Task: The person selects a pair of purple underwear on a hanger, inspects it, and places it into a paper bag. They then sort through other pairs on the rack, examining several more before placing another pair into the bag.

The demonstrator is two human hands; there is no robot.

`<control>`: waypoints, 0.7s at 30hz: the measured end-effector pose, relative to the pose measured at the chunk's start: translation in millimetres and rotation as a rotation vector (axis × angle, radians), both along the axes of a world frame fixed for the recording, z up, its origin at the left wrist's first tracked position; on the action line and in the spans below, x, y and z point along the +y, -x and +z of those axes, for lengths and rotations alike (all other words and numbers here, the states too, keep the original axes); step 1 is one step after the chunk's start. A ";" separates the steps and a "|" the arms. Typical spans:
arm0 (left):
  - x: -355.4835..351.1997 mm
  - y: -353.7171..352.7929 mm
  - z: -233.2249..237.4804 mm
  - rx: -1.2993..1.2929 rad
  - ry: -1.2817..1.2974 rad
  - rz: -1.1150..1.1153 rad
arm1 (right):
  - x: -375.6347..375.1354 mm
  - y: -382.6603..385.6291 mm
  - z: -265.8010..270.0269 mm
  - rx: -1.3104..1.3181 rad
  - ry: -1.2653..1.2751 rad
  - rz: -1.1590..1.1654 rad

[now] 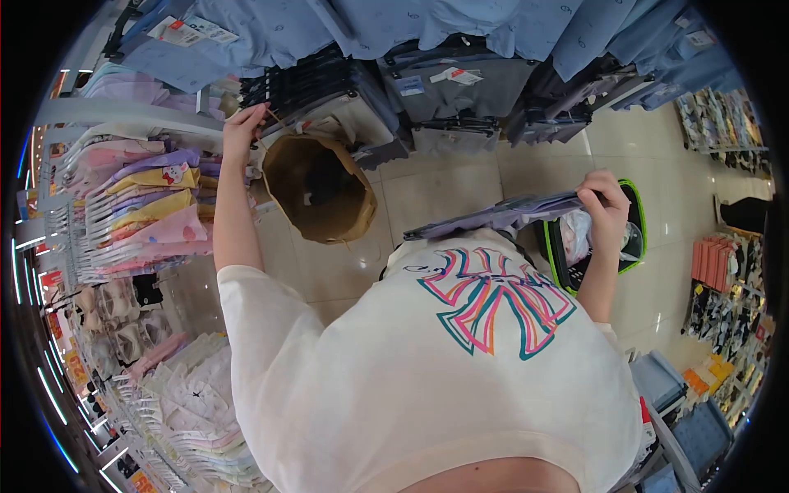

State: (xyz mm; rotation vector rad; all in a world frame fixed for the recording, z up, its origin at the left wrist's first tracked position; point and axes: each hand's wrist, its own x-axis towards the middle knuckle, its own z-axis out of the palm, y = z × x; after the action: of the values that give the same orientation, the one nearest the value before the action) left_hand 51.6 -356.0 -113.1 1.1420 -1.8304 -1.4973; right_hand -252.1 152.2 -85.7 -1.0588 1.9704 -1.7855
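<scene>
My left hand (242,125) is raised to the rack at upper left, fingers closed on a dark hanger among the hanging clothes (316,78); a brown paper bag (316,187) hangs open just below that hand. Out to the right, my right hand (606,212) grips a stack of folded purple-grey garments (501,215), held flat in front of my chest. Under that hand a black shopping basket with a green rim (638,215) stands on the floor with pale items inside. My white T-shirt with a pink and teal logo fills the lower middle.
Blue and grey shirts (427,25) hang along the top. Shelves of folded pastel clothes (148,205) line the left side. Racks of small packaged goods (727,279) stand at the right. Blue bins (657,382) sit at lower right. Beige floor tiles (444,189) show between.
</scene>
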 end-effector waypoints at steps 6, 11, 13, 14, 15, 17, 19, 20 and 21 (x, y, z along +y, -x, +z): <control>-11.5 12.4 0.6 -0.062 0.039 0.004 | -6.9 1.3 2.9 -0.030 -0.009 -0.057; -12.6 13.5 -1.8 -0.083 0.147 0.033 | -3.7 8.0 -1.6 -0.035 0.050 -0.200; -10.6 14.7 1.8 -0.081 0.104 0.049 | 0.2 9.7 -0.9 -0.053 0.038 -0.213; -7.9 16.4 2.6 -0.088 0.064 0.065 | 3.0 11.5 -2.7 -0.061 0.043 -0.214; -5.8 16.5 2.0 -0.086 0.056 0.075 | 4.2 12.5 -3.4 -0.069 0.049 -0.213; -3.3 15.3 -2.0 -0.085 0.040 0.099 | 5.1 12.8 -3.1 -0.045 0.033 -0.218; -5.4 12.5 -11.8 -0.068 0.131 0.117 | 6.3 13.6 -3.6 -0.037 0.026 -0.220; -6.4 10.6 -17.0 -0.059 0.176 0.127 | 7.0 14.2 -4.1 -0.041 0.025 -0.219; -1.3 13.0 -18.1 0.005 0.192 0.152 | 9.8 15.8 -4.4 -0.045 0.025 -0.218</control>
State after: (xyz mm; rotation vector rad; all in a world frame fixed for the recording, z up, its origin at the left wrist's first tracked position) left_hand 38.6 -357.3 -131.2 1.1539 -1.7971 -1.2105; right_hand -267.9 161.9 -90.1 -0.8296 2.1105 -1.9286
